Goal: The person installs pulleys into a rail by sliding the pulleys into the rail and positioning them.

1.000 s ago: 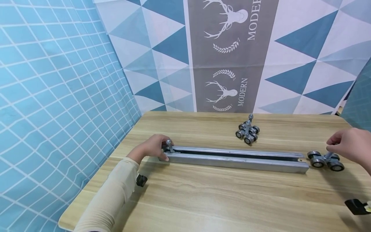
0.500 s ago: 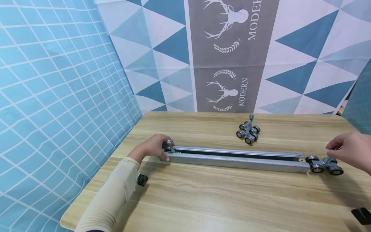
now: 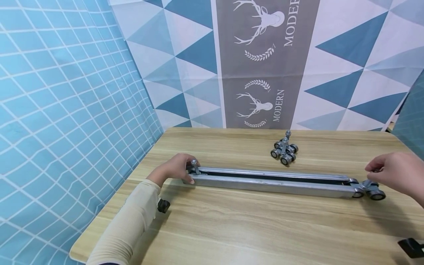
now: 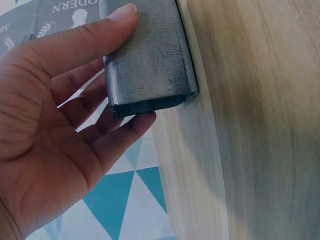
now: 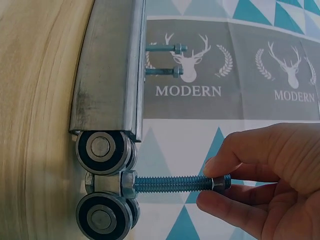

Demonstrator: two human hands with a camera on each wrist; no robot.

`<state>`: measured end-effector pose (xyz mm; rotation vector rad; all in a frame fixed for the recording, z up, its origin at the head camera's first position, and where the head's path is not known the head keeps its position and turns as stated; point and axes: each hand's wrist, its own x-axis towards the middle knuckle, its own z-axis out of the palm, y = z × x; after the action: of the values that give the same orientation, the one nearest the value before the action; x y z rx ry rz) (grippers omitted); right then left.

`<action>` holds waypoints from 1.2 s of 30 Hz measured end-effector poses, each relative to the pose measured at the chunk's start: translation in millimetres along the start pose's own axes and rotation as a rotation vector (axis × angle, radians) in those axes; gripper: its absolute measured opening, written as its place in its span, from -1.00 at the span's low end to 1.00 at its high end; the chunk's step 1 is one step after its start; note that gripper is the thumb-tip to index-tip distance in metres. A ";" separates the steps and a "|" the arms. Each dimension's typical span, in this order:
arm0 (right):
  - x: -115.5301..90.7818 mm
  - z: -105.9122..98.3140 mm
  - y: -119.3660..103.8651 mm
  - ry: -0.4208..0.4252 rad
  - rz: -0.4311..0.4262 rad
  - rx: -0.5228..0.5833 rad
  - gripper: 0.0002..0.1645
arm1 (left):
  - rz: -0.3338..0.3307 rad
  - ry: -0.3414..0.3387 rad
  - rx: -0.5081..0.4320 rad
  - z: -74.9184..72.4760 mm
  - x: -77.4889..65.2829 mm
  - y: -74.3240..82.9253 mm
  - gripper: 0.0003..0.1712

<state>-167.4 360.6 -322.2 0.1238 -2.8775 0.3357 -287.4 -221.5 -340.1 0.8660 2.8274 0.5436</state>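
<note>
A long metal channel rail (image 3: 271, 186) lies across the wooden table, its slot facing up. My left hand (image 3: 177, 169) grips the rail's left end, thumb on the near side and fingers round the far side, as the left wrist view shows. Beside that hand a bolt (image 3: 194, 163) stands up from the slot. At the rail's right end my right hand (image 3: 394, 173) pinches the tip of the threaded bolt (image 5: 172, 184) of a roller trolley (image 5: 102, 215). The trolley's front wheels (image 5: 101, 150) are at the rail's end opening, partly inside; its rear wheels are outside.
Two more roller trolleys (image 3: 284, 151) stand close together behind the rail, bolts up. The wooden table (image 3: 251, 228) meets a patterned cloth (image 3: 258, 73) at the back. A blue checked cloth (image 3: 59, 110) hangs along the left side.
My right hand has moved left with the trolley, from just off the rail's right end until its front wheels meet the opening. My left hand keeps its grip on the rail.
</note>
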 end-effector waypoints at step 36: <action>8.1 4.8 -36.0 -0.084 -0.079 0.041 -0.90 | 0.000 0.006 -0.012 -0.1 -1.5 1.6 -0.38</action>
<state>-172.3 324.1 -317.0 0.2643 -2.9393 0.3827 -285.4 -221.1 -339.4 0.8631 2.8270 0.5637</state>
